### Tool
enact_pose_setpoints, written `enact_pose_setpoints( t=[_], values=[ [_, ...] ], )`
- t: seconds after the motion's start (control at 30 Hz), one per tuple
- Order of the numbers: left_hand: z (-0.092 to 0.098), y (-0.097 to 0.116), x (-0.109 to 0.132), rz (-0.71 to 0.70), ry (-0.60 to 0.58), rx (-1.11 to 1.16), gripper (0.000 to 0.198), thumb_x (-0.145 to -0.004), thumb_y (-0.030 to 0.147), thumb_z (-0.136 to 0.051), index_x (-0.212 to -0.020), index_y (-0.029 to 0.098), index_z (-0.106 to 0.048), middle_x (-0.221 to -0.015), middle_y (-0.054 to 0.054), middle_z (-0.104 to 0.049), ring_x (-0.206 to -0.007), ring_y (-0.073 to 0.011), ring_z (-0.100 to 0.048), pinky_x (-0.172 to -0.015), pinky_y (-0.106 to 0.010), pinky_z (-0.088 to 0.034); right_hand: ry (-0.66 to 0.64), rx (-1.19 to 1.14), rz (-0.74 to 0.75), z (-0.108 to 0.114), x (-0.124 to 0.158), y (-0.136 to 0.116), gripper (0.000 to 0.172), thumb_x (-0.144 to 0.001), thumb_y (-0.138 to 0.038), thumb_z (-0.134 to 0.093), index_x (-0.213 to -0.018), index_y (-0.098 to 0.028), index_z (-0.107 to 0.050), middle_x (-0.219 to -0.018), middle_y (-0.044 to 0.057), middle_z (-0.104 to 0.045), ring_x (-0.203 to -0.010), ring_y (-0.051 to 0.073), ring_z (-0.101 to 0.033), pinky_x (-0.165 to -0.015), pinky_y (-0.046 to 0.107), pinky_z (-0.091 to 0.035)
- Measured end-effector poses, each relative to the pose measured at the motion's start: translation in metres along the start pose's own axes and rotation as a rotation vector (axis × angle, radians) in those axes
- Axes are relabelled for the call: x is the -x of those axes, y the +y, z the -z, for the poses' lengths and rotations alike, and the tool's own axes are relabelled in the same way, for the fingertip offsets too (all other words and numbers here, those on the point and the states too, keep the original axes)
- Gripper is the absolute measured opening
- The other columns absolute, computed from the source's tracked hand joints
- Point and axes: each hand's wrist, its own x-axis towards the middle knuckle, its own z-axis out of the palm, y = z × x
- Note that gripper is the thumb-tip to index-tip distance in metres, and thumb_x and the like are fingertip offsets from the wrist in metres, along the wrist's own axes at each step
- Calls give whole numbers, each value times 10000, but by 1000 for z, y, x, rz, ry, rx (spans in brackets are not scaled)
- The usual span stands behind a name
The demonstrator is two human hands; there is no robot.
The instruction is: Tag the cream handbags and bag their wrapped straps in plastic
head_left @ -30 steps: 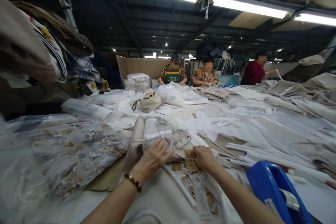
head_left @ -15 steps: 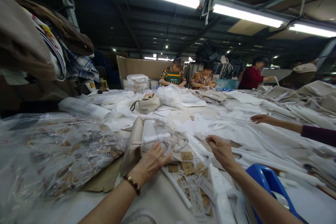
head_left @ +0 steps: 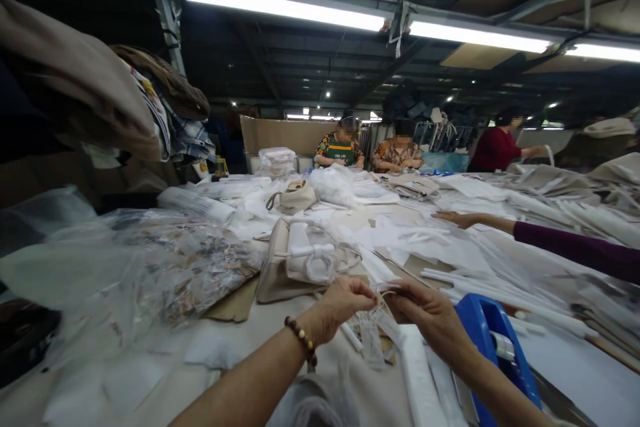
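My left hand (head_left: 343, 310), with a beaded bracelet at the wrist, is closed in a pinch; whatever lies between its fingertips is too small to make out. Close beside it, my right hand (head_left: 425, 310) pinches a thin white string (head_left: 387, 293), which curves in the small gap between the two hands. Below them lie brown and clear-wrapped hang tags (head_left: 373, 343) with strings, partly covered by my fingers. Behind my left hand sits a beige handbag (head_left: 273, 273) with its handle (head_left: 320, 263) wrapped in white and clear packing.
A blue tape dispenser (head_left: 483, 320) stands right of my right forearm. Plastic bags of tags (head_left: 200, 267) spread at left. A co-worker's purple sleeve (head_left: 565, 247) and hand (head_left: 455, 217) reach in from the right. Another beige bag (head_left: 297, 197) stands farther back.
My left hand has left the handbag's wrapped handle and come right, to my right hand. The co-worker's hand has reached farther left. The view has shifted somewhat.
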Motion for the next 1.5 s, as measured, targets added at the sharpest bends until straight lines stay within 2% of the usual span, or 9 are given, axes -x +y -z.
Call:
enact_pose_setpoints(
  t=[0.23, 0.43, 0.57, 0.73, 0.87, 1.0, 1.17, 1.33, 1.5],
  values=[
    [7, -4, 34, 108, 148, 169, 152, -472, 208, -643, -549, 163, -520, -526, 34, -534, -588, -108, -485, -613, -242, -342, 43, 304, 173, -13, 23, 9, 280, -790, -408, -523, -858, -214, -713, -760, 44, -714, -671, 205, -644, -606, 292, -483],
    [30, 5, 49, 174, 221, 143, 29, -572, 175, -532, -590, 152, -529, -575, -5, -601, -577, -99, -544, -614, -224, -388, -88, 493, 284, -41, 43, 38, 306, -768, -242, -411, -889, -196, -688, -870, 88, -717, -790, 240, -657, -721, 363, -515],
    [33, 12, 54, 190, 178, 12, 56, -582, 101, -507, -559, 149, -521, -447, 26, -531, -453, -81, -475, -510, -204, -342, -77, 317, 181, -53, 40, 27, 457, -635, -207, -451, -1046, -191, -649, -1080, 96, -673, -1026, 265, -598, -890, 428, -474],
    [35, 28, 55, 157, 82, -176, 105, -609, 67, -502, -557, 152, -538, -429, 54, -482, -428, -82, -435, -461, -202, -319, -267, -150, 38, -66, 17, -15, 475, -670, -316, -577, -1131, -207, -604, -1182, 92, -629, -1065, 281, -571, -896, 445, -451],
    [43, 42, 53, 81, 54, -348, 164, -590, 14, -516, -486, 139, -532, -442, 59, -465, -449, -64, -393, -453, -193, -273, -396, -442, 24, -81, 3, -27, 358, -683, -308, -642, -1022, -194, -636, -995, 65, -678, -939, 232, -619, -897, 395, -450],
    [49, 48, 52, 54, 73, -451, 119, -633, 60, -523, -558, 139, -573, -449, 57, -470, -458, -84, -432, -451, -195, -304, -387, -388, 4, -84, -2, -14, 172, -677, -304, -666, -789, -175, -683, -759, 32, -671, -775, 200, -617, -780, 343, -476],
    [53, 49, 49, 19, 94, -575, 95, -655, 97, -532, -614, 129, -612, -492, 48, -494, -486, -88, -451, -469, -196, -326, -344, -316, -31, -78, 0, -2, 244, -637, -282, -712, -863, -191, -717, -761, 32, -686, -759, 213, -611, -780, 373, -467],
    [48, 47, 46, -27, 58, -717, 117, -650, 84, -551, -620, 146, -645, -567, 25, -565, -599, -121, -524, -566, -216, -382, -360, -432, -13, -80, -6, -19, 347, -631, -325, -706, -959, -216, -671, -940, 37, -678, -929, 220, -595, -891, 366, -431],
    [47, 46, 52, -42, 166, -773, 140, -733, 106, -520, -709, 161, -646, -676, -10, -605, -735, -166, -556, -728, -283, -416, -382, -371, -103, -89, -12, -21, 266, -698, -438, -608, -758, -179, -602, -602, -22, -531, -571, 123, -510, -683, 305, -472]
  ],
)
